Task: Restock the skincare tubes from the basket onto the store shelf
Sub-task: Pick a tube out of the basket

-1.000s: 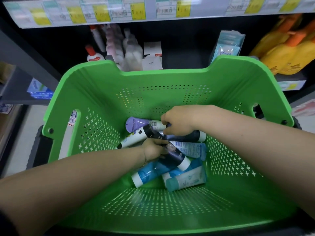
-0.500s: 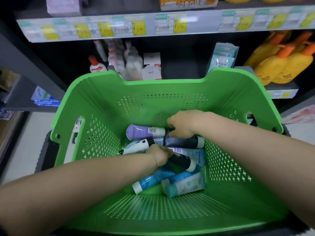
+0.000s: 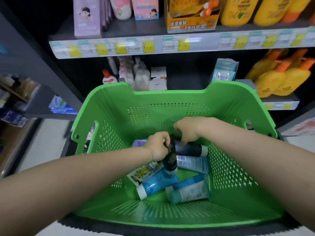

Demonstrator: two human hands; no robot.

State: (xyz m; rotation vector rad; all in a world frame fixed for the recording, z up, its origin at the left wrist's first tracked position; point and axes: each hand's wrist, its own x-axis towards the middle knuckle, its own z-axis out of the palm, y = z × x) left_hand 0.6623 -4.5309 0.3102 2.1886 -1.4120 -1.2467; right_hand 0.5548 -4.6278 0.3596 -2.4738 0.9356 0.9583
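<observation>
- Both hands are lowered into the green basket (image 3: 238, 106); the left hand (image 3: 157, 145) is clamped on a dark tube (image 3: 170, 157), gripped near its crimped upper end.
- Whether the right hand (image 3: 187, 130) grips anything cannot be told; its fingers are curled downward just above a second dark tube (image 3: 190, 149), and contact is hidden.
- The held tube is carried nearly upright, its long axis running from the fist down to a pale cap that hangs just above the heap.
- The second dark tube lies crosswise, white cap toward the right wall of the basket, directly under the right hand.
- Further tubes lie flat nearer the camera: a blue tube (image 3: 155, 184), a teal-capped tube (image 3: 189, 193), a pale blue tube (image 3: 193, 164) and a cartoon-printed tube (image 3: 144, 172).
- The store shelf (image 3: 187, 79) stands beyond the far rim of the basket, above and ahead of both hands, with a bare gap between white boxes (image 3: 158, 79) and blue packets (image 3: 224, 73).
- The coming move is judged to be an upward and forward carry over the far rim; the left hand, already loaded, is the likelier to go first.
</observation>
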